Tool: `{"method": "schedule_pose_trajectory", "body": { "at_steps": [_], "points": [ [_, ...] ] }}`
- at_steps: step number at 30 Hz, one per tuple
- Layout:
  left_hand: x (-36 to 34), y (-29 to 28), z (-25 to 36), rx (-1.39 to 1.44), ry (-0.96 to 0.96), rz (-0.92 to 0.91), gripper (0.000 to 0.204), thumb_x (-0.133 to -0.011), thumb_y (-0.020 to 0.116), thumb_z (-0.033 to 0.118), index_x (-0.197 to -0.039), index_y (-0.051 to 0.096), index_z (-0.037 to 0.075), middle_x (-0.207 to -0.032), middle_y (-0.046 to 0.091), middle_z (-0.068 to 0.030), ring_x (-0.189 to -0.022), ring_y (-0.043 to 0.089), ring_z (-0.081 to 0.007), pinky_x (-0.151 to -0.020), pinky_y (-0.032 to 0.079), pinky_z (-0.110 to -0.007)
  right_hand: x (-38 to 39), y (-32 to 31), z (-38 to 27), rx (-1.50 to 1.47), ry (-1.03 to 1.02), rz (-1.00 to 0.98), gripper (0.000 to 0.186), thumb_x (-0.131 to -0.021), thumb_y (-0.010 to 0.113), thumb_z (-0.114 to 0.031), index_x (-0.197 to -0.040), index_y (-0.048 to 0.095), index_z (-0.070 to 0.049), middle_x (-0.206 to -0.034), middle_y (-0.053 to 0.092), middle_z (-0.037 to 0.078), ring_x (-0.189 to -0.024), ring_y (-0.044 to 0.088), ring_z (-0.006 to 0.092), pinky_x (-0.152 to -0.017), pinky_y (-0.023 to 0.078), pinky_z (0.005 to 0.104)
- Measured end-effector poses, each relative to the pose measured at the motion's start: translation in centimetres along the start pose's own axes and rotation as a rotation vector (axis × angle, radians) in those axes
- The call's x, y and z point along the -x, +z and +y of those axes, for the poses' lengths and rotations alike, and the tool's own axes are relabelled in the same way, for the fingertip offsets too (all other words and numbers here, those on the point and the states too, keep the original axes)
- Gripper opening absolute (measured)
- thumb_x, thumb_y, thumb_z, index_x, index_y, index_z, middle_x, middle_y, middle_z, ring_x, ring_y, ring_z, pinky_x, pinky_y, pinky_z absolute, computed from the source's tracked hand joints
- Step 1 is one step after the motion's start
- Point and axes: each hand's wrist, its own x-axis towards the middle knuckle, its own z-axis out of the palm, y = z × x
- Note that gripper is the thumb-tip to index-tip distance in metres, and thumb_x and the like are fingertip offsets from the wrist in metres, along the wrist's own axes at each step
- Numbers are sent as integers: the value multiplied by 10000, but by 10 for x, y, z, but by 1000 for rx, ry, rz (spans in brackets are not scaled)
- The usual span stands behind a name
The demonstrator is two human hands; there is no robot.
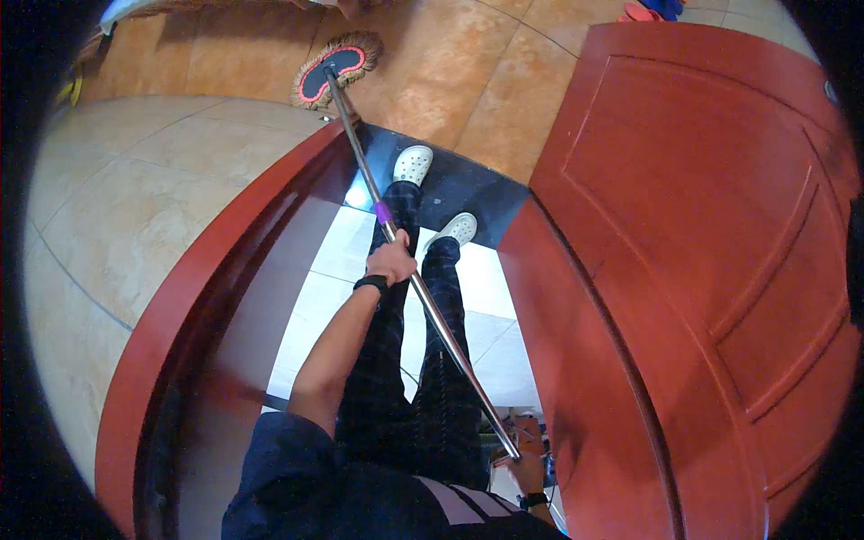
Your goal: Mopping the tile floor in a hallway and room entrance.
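Note:
A long steel mop pole point(441, 328) with a purple collar runs diagonally from beside my waist up to a beige fringed mop head point(315, 83) with a red-trimmed dark centre, on the orange tiled floor. My left hand point(390, 258) is wrapped round the pole just below the collar. Lower down at the right, my right hand point(520, 472) grips the pole near its end, partly hidden by my body. My white clogs point(413, 165) are on a dark threshold strip point(486, 193) in the doorway.
A red-brown wooden door point(684, 225) fills the right side, and a red door frame point(184, 288) runs along the left beside beige tiles point(108, 198). Orange tiles point(459, 63) lie beyond the threshold. Red and blue shoes point(648, 11) show at the top right.

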Motion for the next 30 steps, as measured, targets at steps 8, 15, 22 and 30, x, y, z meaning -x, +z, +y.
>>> {"method": "schedule_pose_trajectory", "body": {
  "at_steps": [8,15,22,30],
  "points": [
    [-32,-56,-27,129,-118,196,410,-710,521,176,-1101,411,231,-940,635,-157,-935,594,-365,-797,448,-434,-13,-47,-105,-168,-106,78,243,-635,591,-272,-715,639,-48,-681,611,187,-642,602,363,-584,476,448],
    [-43,-61,-11,42,-10,205,460,-693,589,128,-1126,434,133,-1004,612,-190,-966,585,-359,-825,450,-429,-5,-29,-113,-154,-24,109,225,-669,588,-268,-723,632,-55,-683,615,193,-659,612,373,-613,491,436],
    [-6,28,-2,-138,180,117,437,-695,603,142,-1095,436,92,-969,612,-217,-934,595,-364,-805,464,-431,11,92,-39,-206,44,2,272,-699,573,-282,-745,638,-23,-717,610,216,-702,603,391,-616,470,462],
    [-23,42,49,-106,302,211,433,-688,591,107,-1088,426,101,-879,608,-243,-867,588,-414,-760,459,-466,7,97,-65,-531,3,-172,327,-706,614,-343,-663,620,-19,-568,578,179,-564,595,346,-539,459,432]
  ]
}}
